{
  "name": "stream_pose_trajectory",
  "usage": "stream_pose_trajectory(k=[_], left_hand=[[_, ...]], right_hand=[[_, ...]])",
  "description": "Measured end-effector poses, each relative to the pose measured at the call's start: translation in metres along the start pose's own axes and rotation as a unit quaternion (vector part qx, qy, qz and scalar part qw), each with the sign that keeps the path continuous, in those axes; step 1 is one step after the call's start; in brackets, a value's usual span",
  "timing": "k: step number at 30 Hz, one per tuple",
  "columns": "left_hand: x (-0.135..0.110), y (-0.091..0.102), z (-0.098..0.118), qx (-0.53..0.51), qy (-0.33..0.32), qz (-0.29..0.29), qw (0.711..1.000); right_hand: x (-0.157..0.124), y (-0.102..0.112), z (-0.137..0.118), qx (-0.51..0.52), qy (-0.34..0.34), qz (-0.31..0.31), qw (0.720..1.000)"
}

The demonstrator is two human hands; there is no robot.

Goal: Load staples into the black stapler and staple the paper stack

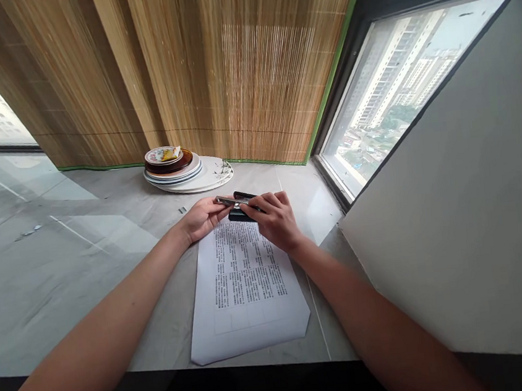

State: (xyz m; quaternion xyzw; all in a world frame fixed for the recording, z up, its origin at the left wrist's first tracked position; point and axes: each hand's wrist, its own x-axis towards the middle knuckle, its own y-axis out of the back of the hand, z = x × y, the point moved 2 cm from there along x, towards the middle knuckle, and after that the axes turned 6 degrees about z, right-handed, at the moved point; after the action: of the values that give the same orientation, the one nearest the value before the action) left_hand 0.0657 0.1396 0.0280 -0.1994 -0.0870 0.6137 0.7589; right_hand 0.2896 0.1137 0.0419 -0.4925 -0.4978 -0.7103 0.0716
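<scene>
A black stapler (242,207) with a metal top sits at the far end of a stack of printed paper sheets (247,290) on the grey counter (86,263). My right hand (276,219) is wrapped over the stapler's right side. My left hand (203,217) pinches the metal end of the stapler from the left. Both hands are closed on it, just above the top edge of the paper.
A stack of plates (178,167) with a small bowl on top stands behind, against a bamboo blind (210,70). A white wall (468,211) rises at right beside a window (398,81). Small metal bits (182,210) lie left of the hands.
</scene>
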Motion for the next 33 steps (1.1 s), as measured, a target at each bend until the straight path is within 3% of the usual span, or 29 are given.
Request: stream_pose_trajectory(k=[4, 7, 10, 14, 17, 21, 24, 26, 30, 33], left_hand=[[-0.001, 0.001, 0.001, 0.005, 0.001, -0.021, 1.000], [0.001, 0.003, 0.001, 0.013, -0.011, 0.001, 1.000], [0.002, 0.003, 0.000, 0.024, -0.009, 0.029, 0.999], [0.000, 0.003, -0.002, 0.005, -0.006, 0.018, 1.000], [-0.001, 0.002, -0.003, 0.024, -0.013, 0.012, 1.000], [-0.003, 0.000, -0.002, 0.072, 0.000, 0.027, 0.997], [-0.005, -0.003, 0.000, 0.108, -0.008, 0.008, 0.994], [-0.007, -0.005, 0.001, 0.136, -0.023, -0.018, 0.990], [-0.011, -0.008, 0.002, 0.206, -0.052, -0.052, 0.976], [-0.014, -0.009, 0.004, 0.240, -0.081, -0.059, 0.966]], right_hand=[[0.002, 0.002, 0.006, 0.072, -0.130, 0.088, 0.985], [0.002, 0.004, 0.011, 0.227, -0.232, 0.115, 0.939], [0.004, 0.003, 0.008, 0.377, -0.241, 0.041, 0.893], [0.004, 0.000, -0.001, 0.471, -0.158, -0.084, 0.864], [0.004, -0.003, -0.004, 0.473, -0.122, -0.128, 0.863], [0.003, -0.005, -0.004, 0.456, -0.108, -0.147, 0.871], [0.003, -0.006, -0.002, 0.469, -0.105, -0.162, 0.862], [0.003, -0.005, 0.003, 0.489, -0.150, -0.133, 0.849], [0.004, -0.004, 0.012, 0.451, -0.283, 0.016, 0.846], [0.005, -0.005, 0.009, 0.416, -0.251, 0.021, 0.874]])
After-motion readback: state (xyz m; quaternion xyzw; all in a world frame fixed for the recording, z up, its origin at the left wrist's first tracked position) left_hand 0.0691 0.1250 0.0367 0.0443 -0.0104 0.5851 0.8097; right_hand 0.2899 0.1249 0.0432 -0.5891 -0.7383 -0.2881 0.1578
